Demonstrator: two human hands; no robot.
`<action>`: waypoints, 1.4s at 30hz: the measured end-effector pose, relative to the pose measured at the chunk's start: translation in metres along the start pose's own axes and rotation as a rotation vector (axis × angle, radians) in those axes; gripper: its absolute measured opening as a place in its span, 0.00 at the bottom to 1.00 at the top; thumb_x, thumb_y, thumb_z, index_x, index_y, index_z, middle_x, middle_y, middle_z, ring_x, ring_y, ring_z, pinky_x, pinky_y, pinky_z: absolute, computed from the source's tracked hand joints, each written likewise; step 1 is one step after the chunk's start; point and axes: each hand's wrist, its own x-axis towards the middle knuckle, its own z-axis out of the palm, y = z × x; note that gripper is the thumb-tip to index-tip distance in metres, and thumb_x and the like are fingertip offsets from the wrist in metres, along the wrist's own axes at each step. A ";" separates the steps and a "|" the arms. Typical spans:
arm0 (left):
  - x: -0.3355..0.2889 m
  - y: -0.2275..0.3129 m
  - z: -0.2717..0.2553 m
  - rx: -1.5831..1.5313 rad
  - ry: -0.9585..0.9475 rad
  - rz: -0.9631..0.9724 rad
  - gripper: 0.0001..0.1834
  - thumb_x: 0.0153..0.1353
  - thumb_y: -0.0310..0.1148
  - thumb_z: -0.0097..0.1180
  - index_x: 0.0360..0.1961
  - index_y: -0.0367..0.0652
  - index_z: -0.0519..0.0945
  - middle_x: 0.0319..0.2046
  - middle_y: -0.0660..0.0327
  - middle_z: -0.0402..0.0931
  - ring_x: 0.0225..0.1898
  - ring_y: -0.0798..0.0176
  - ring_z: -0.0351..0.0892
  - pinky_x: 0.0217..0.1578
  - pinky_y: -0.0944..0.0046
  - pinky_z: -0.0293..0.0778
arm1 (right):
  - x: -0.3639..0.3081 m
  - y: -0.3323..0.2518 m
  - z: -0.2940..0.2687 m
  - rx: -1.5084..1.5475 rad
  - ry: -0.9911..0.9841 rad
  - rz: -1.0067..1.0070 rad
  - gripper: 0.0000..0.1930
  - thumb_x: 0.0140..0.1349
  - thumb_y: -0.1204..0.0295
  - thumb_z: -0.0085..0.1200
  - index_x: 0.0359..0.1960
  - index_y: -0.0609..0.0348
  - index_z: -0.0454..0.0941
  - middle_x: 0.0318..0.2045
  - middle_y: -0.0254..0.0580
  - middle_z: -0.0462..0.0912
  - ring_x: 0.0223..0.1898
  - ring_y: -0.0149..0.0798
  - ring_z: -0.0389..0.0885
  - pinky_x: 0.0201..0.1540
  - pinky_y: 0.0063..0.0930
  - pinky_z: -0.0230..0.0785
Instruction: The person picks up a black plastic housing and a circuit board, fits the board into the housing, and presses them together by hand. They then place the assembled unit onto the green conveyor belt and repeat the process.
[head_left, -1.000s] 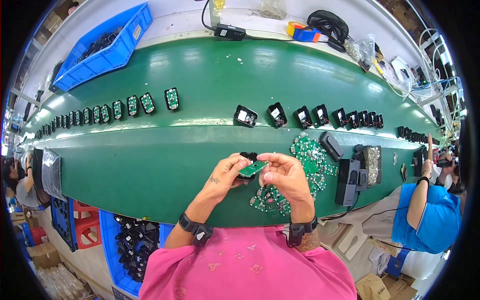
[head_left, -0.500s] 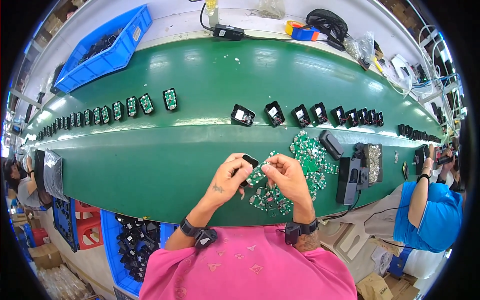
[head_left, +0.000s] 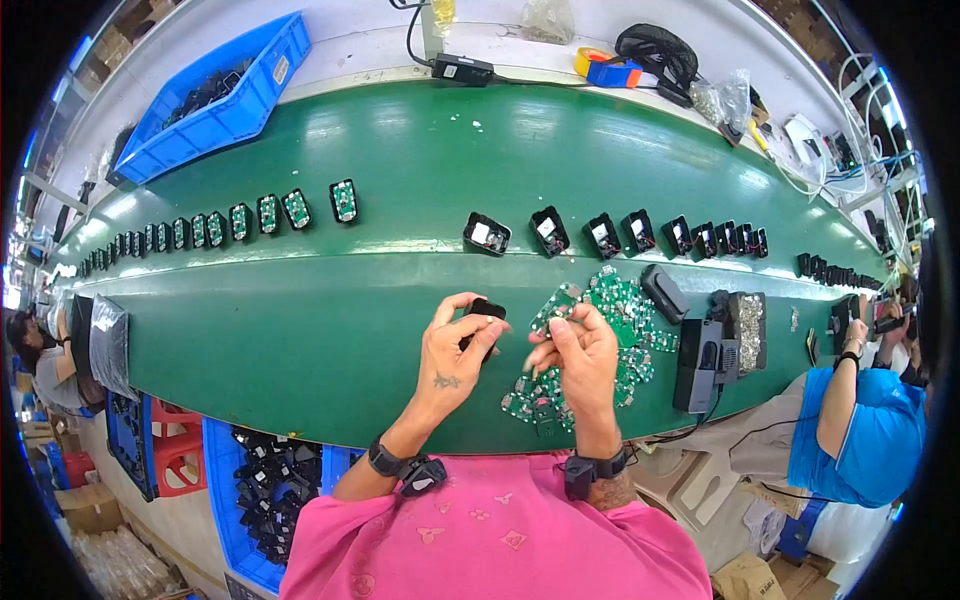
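Note:
My left hand [head_left: 452, 345] is closed around a small black plastic case [head_left: 487, 310], held above the green bench. A hand's width to the right, my right hand [head_left: 580, 358] pinches a green circuit board [head_left: 554, 305] by its lower end. Board and case are apart. Under and beyond my right hand lies a loose pile of green circuit boards [head_left: 632, 365]. Ahead of my hands stands a row of open black cases [head_left: 549, 231] with white and red parts inside. Farther left runs a row of black cases fitted with green boards [head_left: 343, 201].
Right of the pile are a dark grey box-shaped device [head_left: 692, 365], a black oblong case [head_left: 664, 292] and a tray of small metal parts [head_left: 747, 320]. Blue crates [head_left: 215, 125] stand back left and below the bench [head_left: 220, 490]. A co-worker in blue [head_left: 850, 430] sits at right.
My hands have moved apart: the right hand took the circuit board away from the case, to the right and tilted up. The left hand keeps the case, slightly farther left.

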 end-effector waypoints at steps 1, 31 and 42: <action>0.000 0.001 -0.001 0.058 -0.005 0.035 0.09 0.66 0.31 0.58 0.35 0.35 0.85 0.51 0.56 0.71 0.32 0.70 0.80 0.26 0.73 0.76 | 0.002 -0.001 -0.003 0.023 -0.022 -0.019 0.07 0.72 0.75 0.49 0.47 0.66 0.73 0.30 0.41 0.83 0.23 0.31 0.82 0.21 0.20 0.72; 0.008 0.029 0.000 -0.374 -0.305 -0.232 0.30 0.64 0.23 0.52 0.68 0.41 0.65 0.55 0.61 0.72 0.49 0.72 0.73 0.50 0.68 0.73 | 0.012 -0.005 -0.013 -0.431 -0.189 -0.185 0.14 0.62 0.79 0.62 0.48 0.62 0.74 0.27 0.30 0.79 0.27 0.17 0.73 0.27 0.12 0.62; 0.006 0.027 0.007 -0.340 -0.287 -0.352 0.28 0.68 0.26 0.50 0.69 0.44 0.63 0.49 0.61 0.74 0.43 0.71 0.79 0.43 0.66 0.82 | 0.013 -0.006 -0.011 -0.666 -0.110 -0.378 0.12 0.59 0.75 0.64 0.46 0.59 0.81 0.44 0.40 0.77 0.44 0.31 0.76 0.44 0.24 0.70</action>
